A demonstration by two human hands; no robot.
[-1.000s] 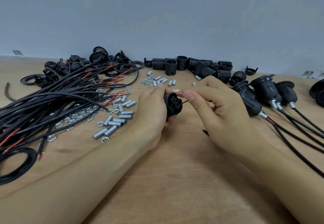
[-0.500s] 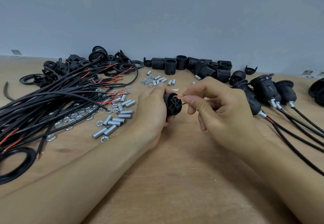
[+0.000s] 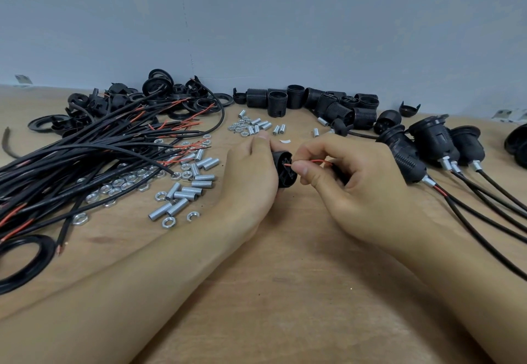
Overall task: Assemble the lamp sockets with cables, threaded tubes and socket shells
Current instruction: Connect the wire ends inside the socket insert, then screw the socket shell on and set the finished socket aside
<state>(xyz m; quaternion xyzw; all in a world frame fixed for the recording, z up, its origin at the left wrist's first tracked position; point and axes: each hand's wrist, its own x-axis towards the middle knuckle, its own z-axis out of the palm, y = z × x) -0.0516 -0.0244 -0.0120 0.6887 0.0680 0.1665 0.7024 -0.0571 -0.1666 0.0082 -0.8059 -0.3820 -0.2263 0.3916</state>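
Between both hands, wiring is underway: left hand (image 3: 251, 175) is gripping the socket (image 3: 285, 170) while right fingers (image 3: 299, 167) are pinching the red wire (image 3: 316, 161); next comes seating its tip.

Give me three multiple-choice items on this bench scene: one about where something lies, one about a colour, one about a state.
1. Where does the pile of loose cables lie?
A. On the left of the table
B. On the right of the table
C. On the floor

2. What colour is the thin wire pinched by the right hand?
A. Blue
B. Red
C. Green

3. What is the left hand doing?
A. Resting flat
B. Pointing
C. Gripping a black socket part

Answers: 1 A, the cables fan across the left side; 2 B, the strand between the fingertips is red; 3 C, its fingers curl round the part.
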